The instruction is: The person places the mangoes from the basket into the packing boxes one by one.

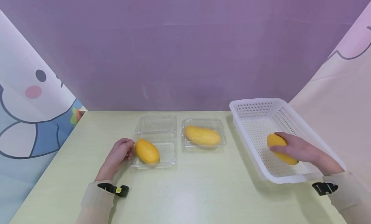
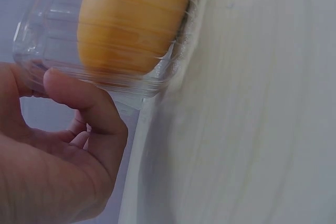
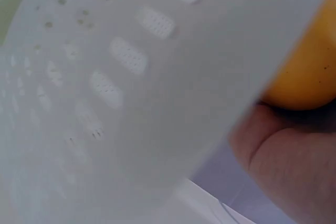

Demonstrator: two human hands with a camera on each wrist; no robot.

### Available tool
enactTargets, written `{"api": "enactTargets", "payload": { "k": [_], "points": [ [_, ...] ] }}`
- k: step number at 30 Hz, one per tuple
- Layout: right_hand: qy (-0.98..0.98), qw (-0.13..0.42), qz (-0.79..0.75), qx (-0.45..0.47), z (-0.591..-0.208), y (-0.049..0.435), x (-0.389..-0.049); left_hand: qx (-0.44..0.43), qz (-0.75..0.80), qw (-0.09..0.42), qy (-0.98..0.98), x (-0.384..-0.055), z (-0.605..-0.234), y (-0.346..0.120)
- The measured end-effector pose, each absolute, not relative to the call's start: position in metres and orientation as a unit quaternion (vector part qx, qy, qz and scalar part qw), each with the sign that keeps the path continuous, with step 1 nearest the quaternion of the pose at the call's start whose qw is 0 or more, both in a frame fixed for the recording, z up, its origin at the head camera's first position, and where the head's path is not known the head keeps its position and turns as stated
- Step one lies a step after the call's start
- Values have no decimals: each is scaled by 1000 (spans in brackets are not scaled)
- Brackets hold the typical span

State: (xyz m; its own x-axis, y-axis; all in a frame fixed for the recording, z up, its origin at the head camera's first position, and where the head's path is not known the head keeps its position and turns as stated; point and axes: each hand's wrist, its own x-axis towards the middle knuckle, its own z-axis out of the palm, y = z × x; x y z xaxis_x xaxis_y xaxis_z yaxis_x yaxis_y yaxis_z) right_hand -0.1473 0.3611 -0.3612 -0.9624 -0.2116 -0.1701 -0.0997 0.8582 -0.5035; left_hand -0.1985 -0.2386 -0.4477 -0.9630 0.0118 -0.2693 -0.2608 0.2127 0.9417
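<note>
My left hand (image 1: pixel 119 152) pinches the near-left edge of a clear plastic clamshell box (image 1: pixel 168 153), thumb and forefinger at its rim in the left wrist view. The box's lid (image 1: pixel 156 124) is folded back, and a yellow mango (image 1: pixel 147 151) lies in the left part of the base. In my right hand (image 1: pixel 301 148) is another mango (image 1: pixel 277 141), gripped within the outline of the white basket (image 1: pixel 246 133). Whether that mango touches the basket's floor I cannot tell. The basket's wall (image 3: pixel 173 93) covers much of the right wrist view.
A second clear box (image 1: pixel 223 143) with a mango (image 1: pixel 203 135) in it stands between the open box and the basket. Behind the pale table (image 1: pixel 185 191) rises a purple backdrop (image 1: pixel 185 56). Patterned cloth (image 1: pixel 29 121) borders the left side.
</note>
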Motion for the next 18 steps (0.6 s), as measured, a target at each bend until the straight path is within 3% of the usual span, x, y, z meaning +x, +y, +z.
{"api": "enactTargets", "payload": {
  "k": [18],
  "points": [
    [944, 102, -308, -57, -340, 334, -144, -84, 619, 108, 774, -198, -448, -238]
  ]
}}
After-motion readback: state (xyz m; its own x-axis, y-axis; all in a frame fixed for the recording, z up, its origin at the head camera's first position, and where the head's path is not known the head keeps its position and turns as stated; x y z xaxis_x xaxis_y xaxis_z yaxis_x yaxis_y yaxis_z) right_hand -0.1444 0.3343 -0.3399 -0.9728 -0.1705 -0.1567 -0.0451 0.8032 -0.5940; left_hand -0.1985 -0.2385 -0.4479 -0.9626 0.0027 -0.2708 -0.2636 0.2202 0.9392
